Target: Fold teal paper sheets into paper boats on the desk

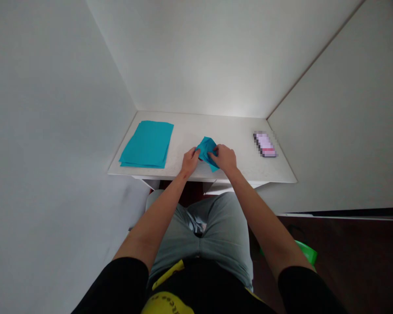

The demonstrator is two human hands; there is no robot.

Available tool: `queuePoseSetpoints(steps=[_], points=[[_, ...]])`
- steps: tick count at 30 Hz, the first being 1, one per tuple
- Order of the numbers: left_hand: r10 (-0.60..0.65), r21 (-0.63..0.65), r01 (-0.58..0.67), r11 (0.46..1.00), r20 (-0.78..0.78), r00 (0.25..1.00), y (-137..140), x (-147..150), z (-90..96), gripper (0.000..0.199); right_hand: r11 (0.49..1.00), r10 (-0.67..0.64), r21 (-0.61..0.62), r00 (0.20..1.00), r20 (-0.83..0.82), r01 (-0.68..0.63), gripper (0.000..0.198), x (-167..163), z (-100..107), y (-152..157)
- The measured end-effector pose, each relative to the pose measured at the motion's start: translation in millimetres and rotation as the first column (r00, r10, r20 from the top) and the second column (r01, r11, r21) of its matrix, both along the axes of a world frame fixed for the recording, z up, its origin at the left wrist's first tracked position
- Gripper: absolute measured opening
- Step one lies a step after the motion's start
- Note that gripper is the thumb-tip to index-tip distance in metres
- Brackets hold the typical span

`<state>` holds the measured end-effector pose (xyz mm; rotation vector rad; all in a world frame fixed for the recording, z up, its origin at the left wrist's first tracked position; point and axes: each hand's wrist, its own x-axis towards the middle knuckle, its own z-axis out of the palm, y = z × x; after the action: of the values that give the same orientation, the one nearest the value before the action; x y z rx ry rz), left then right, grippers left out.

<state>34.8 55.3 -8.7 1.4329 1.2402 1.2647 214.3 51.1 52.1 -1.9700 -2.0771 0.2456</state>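
A folded piece of blue paper (207, 147) is held between both hands over the middle of a white table (186, 126). My left hand (190, 160) grips its left edge, with the thumb on top. At the right side, my right hand (225, 158) pinches the paper with thumb and fingers, and a pointed corner hangs below that hand. The fingers under the paper are partly hidden. On the left of the table lies a stack of flat blue paper sheets (147, 144), apart from both hands.
A phone (265, 145), blurred by pixels, lies on the table's right side. White walls (199, 56) stand behind and at both sides. Below the front edge is a partly open drawer (219, 187). Something green (306, 253) sits on the dark floor at right.
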Motion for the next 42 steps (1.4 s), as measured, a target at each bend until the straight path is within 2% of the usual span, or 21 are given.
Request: queuePoseSetpoints(steps=[3,6,10,15,19,21,23,25,28,30,32,34,35,37,42], points=[[-0.027,0.000,0.027,1.000,-0.041,0.999,-0.4,-0.6,1.1,0.030,0.994,-0.058,-0.082,0.991,0.120,0.068,0.032,-5.6,7.0,1.7],[-0.032,-0.013,0.031,0.999,-0.080,0.996,-0.6,-0.4,1.1,0.025,0.988,-0.044,-0.139,0.978,0.204,0.073,0.033,-8.3,10.7,6.6],[-0.030,0.002,0.030,1.000,-0.089,0.996,-0.5,0.6,-0.2,0.021,0.981,0.029,-0.194,0.974,0.224,0.016,0.041,-6.9,11.1,11.8],[0.015,-0.004,-0.015,1.000,-0.106,0.994,-0.2,2.5,-1.9,0.031,0.972,0.047,-0.236,0.977,0.208,0.003,0.033,-6.6,7.6,14.0],[-0.002,0.016,0.004,1.000,-0.098,0.995,0.4,3.1,-4.4,0.039,0.974,0.009,-0.225,0.994,0.106,0.015,0.024,-3.9,4.3,16.2],[0.009,0.020,-0.008,1.000,-0.075,0.997,1.2,3.2,-6.2,0.042,0.981,-0.029,-0.191,0.999,-0.018,0.025,0.019,1.8,1.9,18.0],[0.025,0.012,-0.025,1.000,-0.057,0.998,2.1,3.1,-7.6,0.045,0.989,-0.051,-0.144,0.977,-0.208,0.021,0.013,10.1,-1.0,20.0],[0.038,0.012,-0.038,0.999,-0.044,0.998,2.7,2.9,-8.0,0.044,0.993,-0.051,-0.116,0.887,-0.460,-0.003,0.009,19.6,-3.8,21.1],[0.072,0.018,-0.071,0.997,-0.040,0.997,2.6,2.1,-6.1,0.028,0.996,-0.063,-0.092,0.639,-0.767,-0.012,0.014,32.4,-6.7,19.8],[0.089,-0.006,-0.089,0.996,-0.034,0.995,2.2,1.0,-3.8,0.018,0.995,-0.097,-0.096,0.466,-0.879,0.025,0.023,38.6,-7.9,16.2],[0.082,-0.036,-0.082,0.996,-0.011,0.997,2.1,-0.9,-1.2,0.021,0.991,-0.133,-0.122,0.311,-0.941,0.056,0.032,42.7,-9.1,10.5],[0.074,-0.050,-0.072,0.996,0.023,0.997,2.3,-3.9,1.2,0.027,0.988,-0.148,-0.135,0.218,-0.965,0.071,0.040,45.1,-10.7,3.3],[0.075,-0.055,-0.073,0.996,0.039,0.996,2.4,-5.8,2.3,0.029,0.988,-0.148,-0.135,0.205,-0.968,0.077,0.044,46.0,-11.6,-0.5],[0.071,-0.073,-0.066,0.995,0.061,0.996,2.7,-10.0,4.2,0.031,0.986,-0.159,-0.142,0.227,-0.961,0.092,0.050,47.9,-13.1,-7.6],[-0.036,-0.154,0.053,0.987,0.111,0.993,4.0,-17.7,7.7,0.042,0.976,-0.214,-0.171,0.418,-0.883,0.136,0.062,55.2,-12.5,-18.5]])
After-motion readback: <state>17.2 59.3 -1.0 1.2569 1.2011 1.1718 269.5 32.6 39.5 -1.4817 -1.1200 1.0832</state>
